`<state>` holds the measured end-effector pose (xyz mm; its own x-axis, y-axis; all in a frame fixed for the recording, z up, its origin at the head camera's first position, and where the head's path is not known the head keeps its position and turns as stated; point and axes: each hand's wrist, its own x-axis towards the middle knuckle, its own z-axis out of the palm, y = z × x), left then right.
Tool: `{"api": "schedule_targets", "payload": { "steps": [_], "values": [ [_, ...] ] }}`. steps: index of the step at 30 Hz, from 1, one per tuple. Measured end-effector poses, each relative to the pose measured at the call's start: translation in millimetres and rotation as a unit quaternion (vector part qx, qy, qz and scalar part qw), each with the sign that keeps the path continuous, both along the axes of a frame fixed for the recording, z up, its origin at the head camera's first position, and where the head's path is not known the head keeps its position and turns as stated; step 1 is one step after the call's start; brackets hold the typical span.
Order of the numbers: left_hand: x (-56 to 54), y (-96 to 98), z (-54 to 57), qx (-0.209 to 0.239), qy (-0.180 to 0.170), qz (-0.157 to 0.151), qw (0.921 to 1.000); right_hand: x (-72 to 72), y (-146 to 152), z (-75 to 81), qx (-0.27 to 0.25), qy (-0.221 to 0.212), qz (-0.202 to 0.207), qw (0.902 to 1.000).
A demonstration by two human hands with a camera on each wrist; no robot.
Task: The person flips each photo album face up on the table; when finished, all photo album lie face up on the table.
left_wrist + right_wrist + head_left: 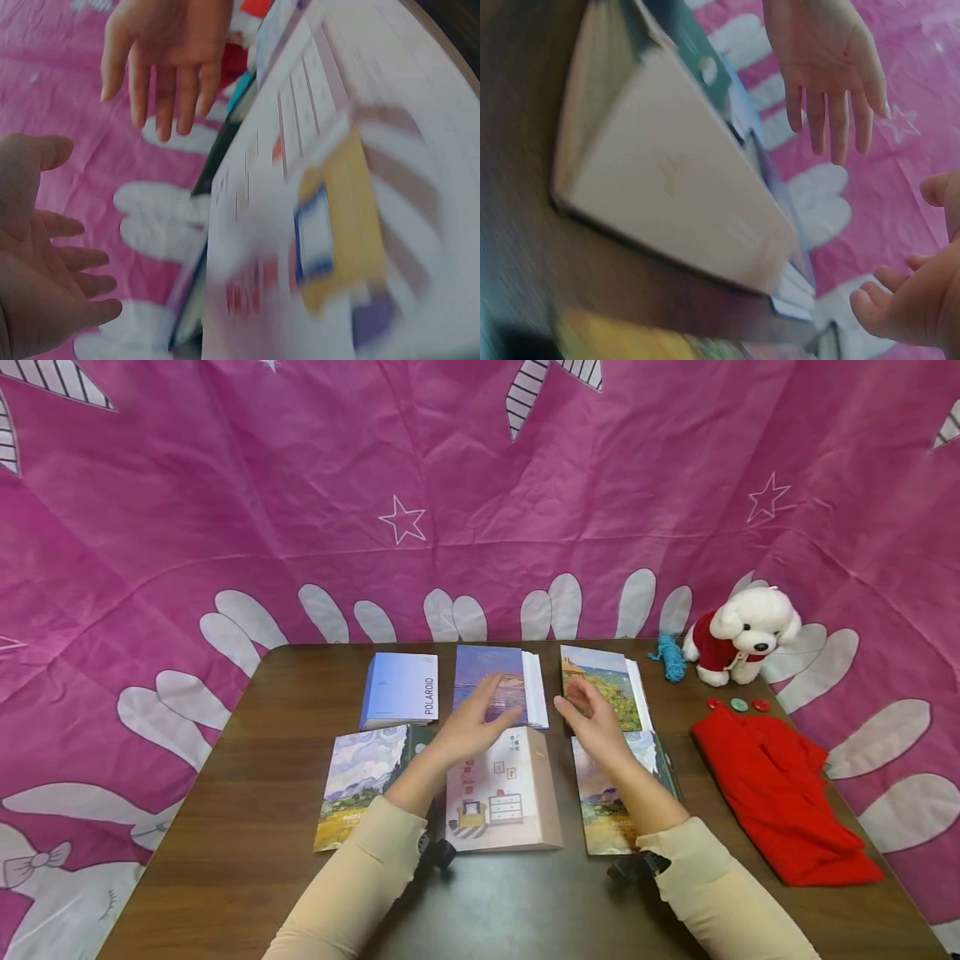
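Note:
My left hand [474,722] hovers with fingers extended over the middle of the table, holding nothing. Below it are a photo album with a purple seascape cover [480,664] and a pale pink album with a drawn chair and drawers [502,818]. Loosely bent and holding nothing, my right hand [597,720] is above a garden-and-sea album [615,689] and a landscape-covered album [600,822]. The palms partly face each other with a gap between. In the right wrist view, the pink album's plain side [667,180] shows beside both hands.
A blue POLAROID album [401,685] and another landscape album [356,789] sit at left on the brown table [247,827]. At right are a folded red cloth [780,802], several buttons [739,704], blue yarn [672,658] and a white plush dog [753,622]. A pink curtain [300,485] hangs behind.

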<state>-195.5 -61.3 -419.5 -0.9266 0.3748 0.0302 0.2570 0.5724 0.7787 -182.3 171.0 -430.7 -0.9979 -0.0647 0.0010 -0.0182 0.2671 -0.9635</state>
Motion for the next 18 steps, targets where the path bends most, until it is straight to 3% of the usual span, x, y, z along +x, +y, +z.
{"api": "schedule_targets", "payload": {
  "steps": [8,18],
  "values": [
    [15.8,-43.8,-14.2,0.011,0.012,0.042,0.999,11.9,-45,-10.5,-0.044,0.011,0.017,0.9988],
    [42.6,-91.7,-21.0,-0.01,0.017,0.081,0.9965,38.0,-92,-9.7,-0.055,-0.004,0.05,0.9972]
  ]
}}
